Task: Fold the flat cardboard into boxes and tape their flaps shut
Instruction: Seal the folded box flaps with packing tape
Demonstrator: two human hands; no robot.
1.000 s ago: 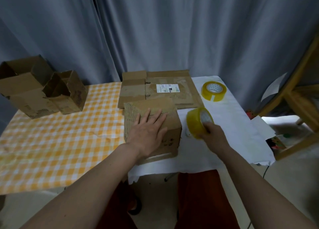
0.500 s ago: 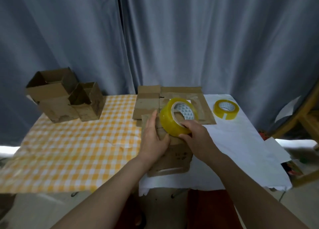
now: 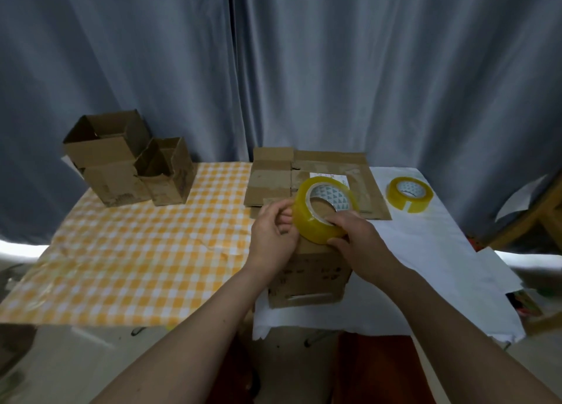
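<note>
A folded cardboard box [image 3: 308,277] stands near the table's front edge, its top mostly hidden by my hands. Above it my right hand [image 3: 354,236] grips a yellow tape roll [image 3: 322,210], thumb inside the core. My left hand [image 3: 275,231] has curled fingers touching the roll's left side, at the tape's outer layer. Flat cardboard sheets [image 3: 331,172] lie behind the box. A second yellow tape roll [image 3: 409,194] sits on the white cloth to the right.
Two open-topped cardboard boxes [image 3: 127,160] stand at the table's back left on the orange checked cloth [image 3: 137,245]. Grey curtains hang behind. A wooden frame [image 3: 538,212] and loose white paper [image 3: 498,269] are at the right edge.
My right hand lifted the tape roll from the table and brought it over the box. My left hand left the box top and came up to the roll.
</note>
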